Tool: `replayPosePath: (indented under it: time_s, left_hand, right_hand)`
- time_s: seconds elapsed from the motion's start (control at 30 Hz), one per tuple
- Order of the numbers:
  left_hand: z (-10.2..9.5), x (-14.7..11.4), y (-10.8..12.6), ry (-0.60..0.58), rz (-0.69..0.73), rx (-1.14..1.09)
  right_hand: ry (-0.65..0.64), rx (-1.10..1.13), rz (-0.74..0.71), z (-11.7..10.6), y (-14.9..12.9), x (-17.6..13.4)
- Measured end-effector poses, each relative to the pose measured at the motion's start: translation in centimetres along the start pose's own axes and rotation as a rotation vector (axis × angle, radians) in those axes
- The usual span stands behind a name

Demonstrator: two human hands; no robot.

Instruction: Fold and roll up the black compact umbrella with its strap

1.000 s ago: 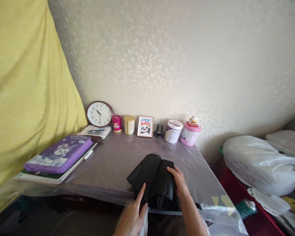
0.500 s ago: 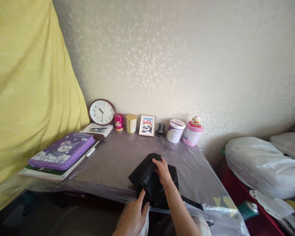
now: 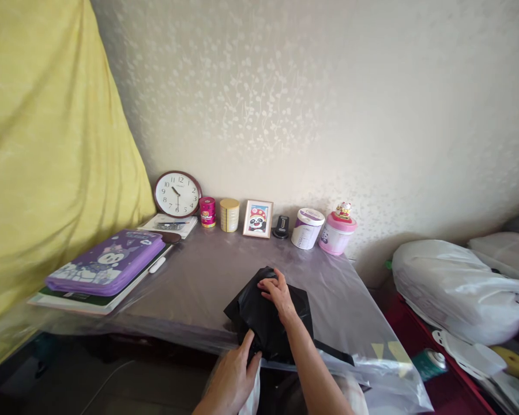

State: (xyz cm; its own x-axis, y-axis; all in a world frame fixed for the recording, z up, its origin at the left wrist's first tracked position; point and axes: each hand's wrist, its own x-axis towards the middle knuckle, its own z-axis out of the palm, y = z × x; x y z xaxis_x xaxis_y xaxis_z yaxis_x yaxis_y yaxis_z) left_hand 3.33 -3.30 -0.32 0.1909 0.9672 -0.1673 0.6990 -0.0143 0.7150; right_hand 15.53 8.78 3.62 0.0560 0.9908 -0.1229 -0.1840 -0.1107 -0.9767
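Observation:
A black, slightly shiny fabric piece (image 3: 259, 311) lies bunched and folded at the front edge of the table, and a long black strap (image 3: 335, 353) trails off its right side. My left hand (image 3: 236, 369) pinches the near left edge of the fabric between thumb and fingers. Laid over the top of the same fabric, my right hand (image 3: 279, 297) has its fingers stretched and slightly apart, pointing left. The underside of the fabric is hidden.
Plastic film covers the table (image 3: 190, 288). A clock (image 3: 178, 194), a picture frame (image 3: 258, 219) and several tubs stand along the wall. A purple case (image 3: 108, 262) rests on books at left. A white plastic bag (image 3: 454, 288) sits at right.
My right hand has shifted left and loosened from a pinch to spread fingers, and the fabric under it is flatter. The left hand keeps its hold. The view has moved slightly.

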Motion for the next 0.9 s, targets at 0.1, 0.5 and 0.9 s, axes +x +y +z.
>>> replayPosePath:
  time_s: [0.1,0.5,0.9]
  left_hand:
    - [0.2,-0.2,-0.3,0.007,0.005,0.042]
    - [-0.3,-1.1,0.6,0.051,0.06,0.255]
    - [0.6,0.1,-0.1,0.016,0.045,0.272]
  right_hand:
    - [0.005,-0.055,-0.009,0.2,0.1,0.2]
    - [-0.024,-0.144,0.005,-0.2,0.8,1.2]
    - [-0.084,-0.754,-0.489,-2.9,1.7,3.4]
